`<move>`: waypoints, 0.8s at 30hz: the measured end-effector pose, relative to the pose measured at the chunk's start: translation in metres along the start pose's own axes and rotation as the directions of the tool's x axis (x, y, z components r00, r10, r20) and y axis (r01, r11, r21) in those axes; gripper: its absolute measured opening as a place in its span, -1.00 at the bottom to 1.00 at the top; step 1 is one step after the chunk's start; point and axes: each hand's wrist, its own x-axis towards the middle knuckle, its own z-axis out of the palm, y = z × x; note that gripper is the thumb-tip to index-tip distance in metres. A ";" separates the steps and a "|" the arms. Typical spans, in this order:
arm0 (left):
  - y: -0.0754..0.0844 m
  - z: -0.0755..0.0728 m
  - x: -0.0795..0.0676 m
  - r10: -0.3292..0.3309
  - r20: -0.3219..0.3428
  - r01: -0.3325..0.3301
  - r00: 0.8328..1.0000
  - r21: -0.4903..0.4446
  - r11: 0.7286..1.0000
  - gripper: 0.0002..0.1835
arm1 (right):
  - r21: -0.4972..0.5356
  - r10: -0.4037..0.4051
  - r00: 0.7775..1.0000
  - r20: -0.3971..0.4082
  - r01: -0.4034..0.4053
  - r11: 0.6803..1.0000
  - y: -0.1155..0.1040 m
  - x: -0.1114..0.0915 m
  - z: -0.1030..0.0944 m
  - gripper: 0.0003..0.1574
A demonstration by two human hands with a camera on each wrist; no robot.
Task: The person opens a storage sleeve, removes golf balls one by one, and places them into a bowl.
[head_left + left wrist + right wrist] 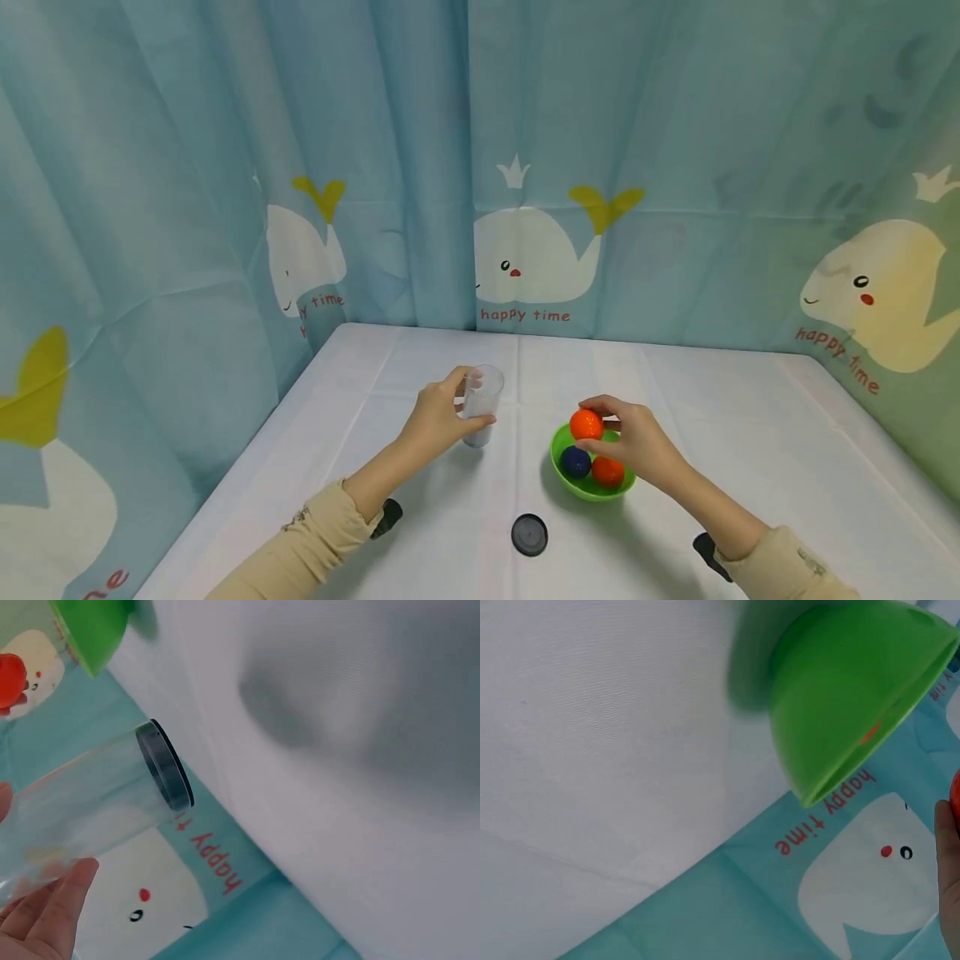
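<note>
My left hand (442, 414) grips a clear plastic cylinder (480, 404) with its open top up. In the left wrist view a black cap (165, 765) covers the cylinder's lower end; whether that end touches the table I cannot tell. Between thumb and fingers, my right hand (626, 433) pinches an orange ball (587, 425) above a green bowl (592, 493). Inside the bowl lie a dark blue ball (575, 462) and an orange-red ball (608, 472). The right wrist view shows the bowl's outer side (847, 697) and only part of the hand.
A round black lid (529, 534) lies flat on the white table (405, 542), in front of the bowl and to its left. Blue curtains (420, 167) printed with whales surround the table's back and sides.
</note>
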 end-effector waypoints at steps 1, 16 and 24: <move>-0.002 0.001 0.000 -0.006 0.004 0.006 1.000 -0.003 1.000 -0.44 | -0.005 -0.004 1.000 0.000 0.004 1.000 0.002 0.000 0.000 -0.50; -0.022 0.010 -0.001 -0.083 0.029 0.084 0.996 -0.042 0.996 -0.47 | -0.085 0.003 0.999 0.042 0.000 0.996 0.019 0.000 0.008 -0.54; -0.026 0.010 0.000 -0.104 0.047 0.107 0.993 -0.059 0.993 -0.49 | -0.143 0.026 0.998 0.057 -0.018 0.990 0.025 -0.001 0.009 -0.56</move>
